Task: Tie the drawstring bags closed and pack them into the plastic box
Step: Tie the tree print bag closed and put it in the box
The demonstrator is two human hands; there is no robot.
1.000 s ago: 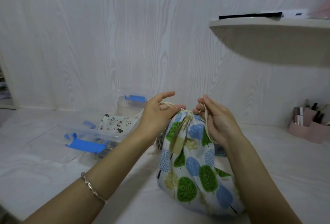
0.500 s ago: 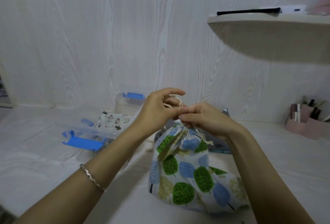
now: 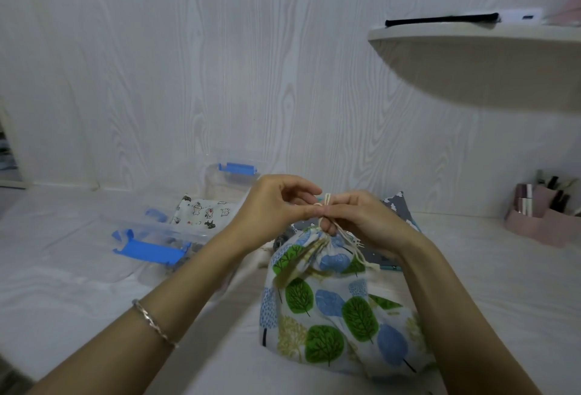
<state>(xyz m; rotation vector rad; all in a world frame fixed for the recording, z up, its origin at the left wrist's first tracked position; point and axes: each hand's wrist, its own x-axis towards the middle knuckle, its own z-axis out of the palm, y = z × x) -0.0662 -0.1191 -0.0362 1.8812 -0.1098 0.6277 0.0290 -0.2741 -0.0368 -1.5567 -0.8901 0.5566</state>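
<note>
- My left hand (image 3: 276,204): raised above the bag's mouth, thumb and forefinger tips closed in a narrow pinch on a small loop of the cord, the other fingers curled above them.
- My right hand (image 3: 364,221): fingertip to fingertip with the left, fingers curled around the cord strands just above the gathered neck.
- Cream cotton drawstring cord (image 3: 327,201): short ends stand up between my two hands; one strand trails down over the right side of the bag.
- White fabric drawstring bag printed with green and blue trees (image 3: 330,316): upright on the bench directly in front of me, full, mouth gathered shut under my hands, outside the box.
- Clear plastic box with blue latches (image 3: 157,231): open, on the bench left of the tree bag and behind my left forearm.
- White fabric bag with small animal print (image 3: 204,210): lying inside the box.
- Grey fabric bag with white pattern (image 3: 399,206): on the bench behind my right hand, partly hidden by it.
- Thin silver bracelet (image 3: 154,322): on my left wrist.
- White wood-grain bench (image 3: 63,284): carries all of the above.
- Pink desk organiser (image 3: 540,224): far right on the bench, holding small upright items too small to identify.
- White rounded wall shelf (image 3: 471,39): upper right, with a long black object (image 3: 440,20) lying on it.
</note>
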